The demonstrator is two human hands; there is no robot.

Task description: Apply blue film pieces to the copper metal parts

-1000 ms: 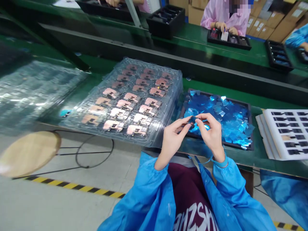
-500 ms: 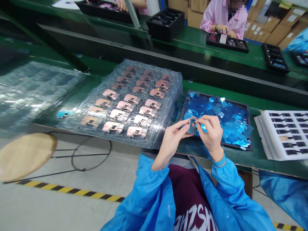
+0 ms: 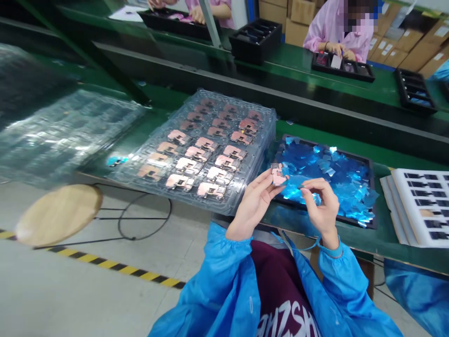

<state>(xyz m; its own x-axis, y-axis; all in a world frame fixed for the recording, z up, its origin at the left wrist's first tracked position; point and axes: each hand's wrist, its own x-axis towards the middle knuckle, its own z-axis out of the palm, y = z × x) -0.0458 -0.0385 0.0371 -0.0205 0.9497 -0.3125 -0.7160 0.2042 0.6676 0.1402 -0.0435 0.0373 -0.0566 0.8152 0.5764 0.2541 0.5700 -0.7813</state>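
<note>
My left hand [image 3: 254, 203] is closed on a small pink-coppery circuit board [image 3: 278, 175], held upright between thumb and fingers. My right hand [image 3: 322, 201] is a little to its right, thumb and forefinger pinched on a piece of blue film [image 3: 298, 181], of which only a sliver shows. Beneath both hands lies a shallow black tray [image 3: 373, 171] heaped with loose shiny blue film pieces [image 3: 326, 173]. To the left stands a stack of clear plastic trays [image 3: 224, 206], the top one carrying rows of similar circuit boards [image 3: 211, 190].
White foam trays [image 3: 400, 206] with black parts are stacked at the right. More clear trays [image 3: 70, 131] lie far left, near a round wooden stool [image 3: 59, 213]. Behind a raised ledge, people in pink sleeves work at black boxes [image 3: 256, 40].
My right hand has come away from the board, moving right with the film. The board's face now shows pink. The whole view has shifted slightly.
</note>
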